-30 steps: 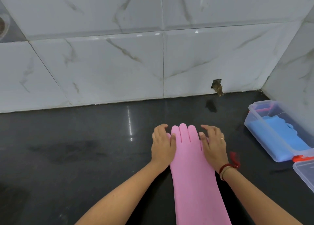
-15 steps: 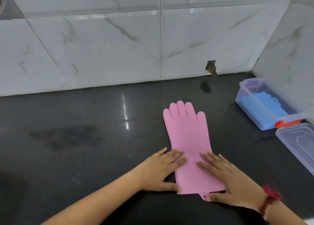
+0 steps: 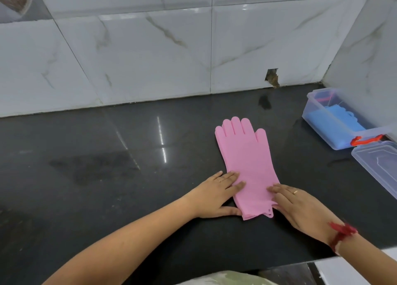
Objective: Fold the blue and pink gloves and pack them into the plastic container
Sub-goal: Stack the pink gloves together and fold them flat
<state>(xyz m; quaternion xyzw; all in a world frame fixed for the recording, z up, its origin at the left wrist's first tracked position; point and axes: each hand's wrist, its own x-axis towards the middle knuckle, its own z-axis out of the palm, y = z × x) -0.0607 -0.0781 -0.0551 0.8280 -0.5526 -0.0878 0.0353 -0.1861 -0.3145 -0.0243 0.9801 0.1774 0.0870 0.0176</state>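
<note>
text: none readable | labels: none | brands: none | numbers: none

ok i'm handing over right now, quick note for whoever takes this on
Left hand: open, flat on the pink glove, at its left edge near the cuff.
Right hand: open, flat on its right edge near the cuff.
Pink glove: flat on the counter, fingers toward the wall, not folded.
Blue glove: in the container at far right; the lid lies off beside it.
Done: blue packed.
Left: fold pink, put it in the container.
</note>
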